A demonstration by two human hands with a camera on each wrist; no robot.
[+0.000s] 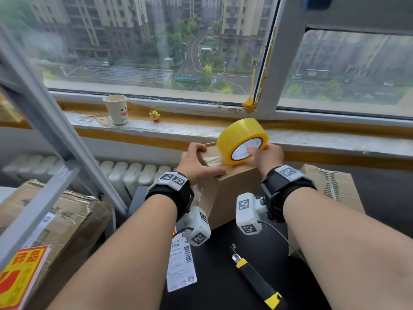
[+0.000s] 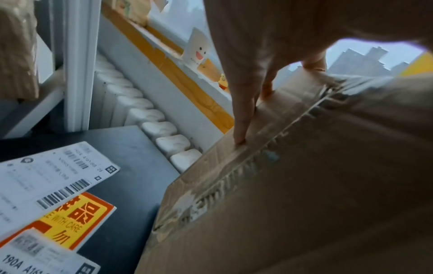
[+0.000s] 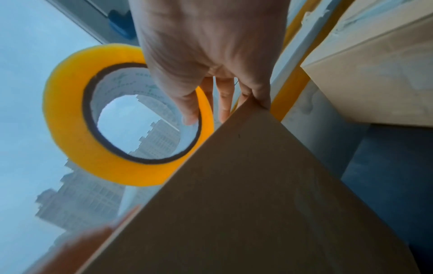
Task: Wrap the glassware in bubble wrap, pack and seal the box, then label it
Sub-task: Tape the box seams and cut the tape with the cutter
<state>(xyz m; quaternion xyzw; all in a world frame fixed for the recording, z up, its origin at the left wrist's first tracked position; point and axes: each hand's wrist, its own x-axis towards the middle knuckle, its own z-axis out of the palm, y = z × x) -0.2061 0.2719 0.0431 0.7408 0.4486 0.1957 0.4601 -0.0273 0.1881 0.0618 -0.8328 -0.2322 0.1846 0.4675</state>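
Below the window sits a box (image 1: 234, 189) on the desk (image 1: 223, 276); left hand (image 1: 196, 162) presses its top flat-fingered, right hand (image 1: 267, 156) grips the tape roll (image 1: 240, 139) there.

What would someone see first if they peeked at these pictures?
Probably the bright yellow tape roll, held by the right hand on top of the brown box in the middle. The left hand presses down the box's near left corner. Behind, on the windowsill, stands a paper cup with a smiley face beside a tiny yellow chick toy.
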